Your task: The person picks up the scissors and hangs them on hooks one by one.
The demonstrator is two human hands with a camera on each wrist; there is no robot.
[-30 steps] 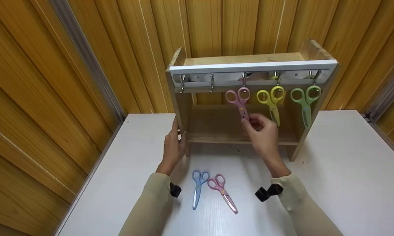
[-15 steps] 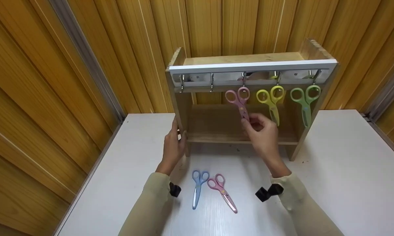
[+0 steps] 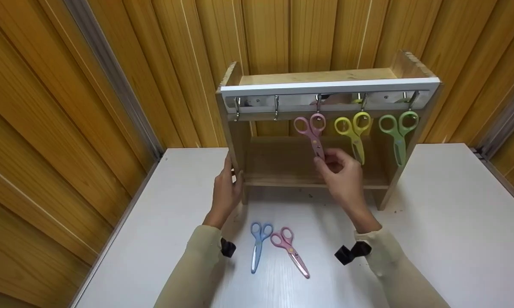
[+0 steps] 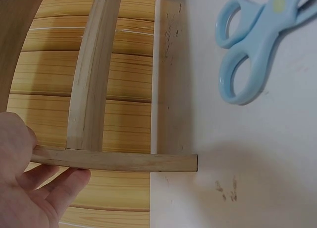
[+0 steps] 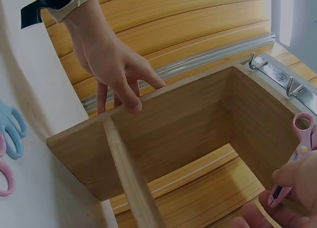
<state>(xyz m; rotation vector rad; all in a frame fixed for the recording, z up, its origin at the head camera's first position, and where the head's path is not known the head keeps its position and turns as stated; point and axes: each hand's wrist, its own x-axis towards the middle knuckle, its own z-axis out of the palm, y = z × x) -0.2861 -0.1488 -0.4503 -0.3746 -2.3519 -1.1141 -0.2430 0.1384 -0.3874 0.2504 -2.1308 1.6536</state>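
Observation:
My right hand (image 3: 344, 179) pinches the blades of a pair of pink scissors (image 3: 314, 136) between thumb and fingers. Their right finger loop sits at the middle hook (image 3: 318, 103) of the metal rail; in the right wrist view the scissors (image 5: 303, 144) are partly cut off. My left hand (image 3: 226, 192) grips the left side panel of a wooden shelf (image 3: 236, 149), thumb inside and fingers outside. To the right of the held pair, yellow scissors (image 3: 354, 133) and green scissors (image 3: 399, 133) hang from hooks by one loop each.
Blue scissors (image 3: 257, 246) and a second pink pair of scissors (image 3: 290, 251) lie on the white table (image 3: 449, 222) before the shelf. Two bare hooks are at the rail's left, including the second hook (image 3: 276, 107). A wood-plank wall (image 3: 308, 34) stands behind.
Almost nothing moves. My right wrist shifts very slightly to the right while the hand keeps its pinch on the pink scissors; the left hand stays on the shelf panel.

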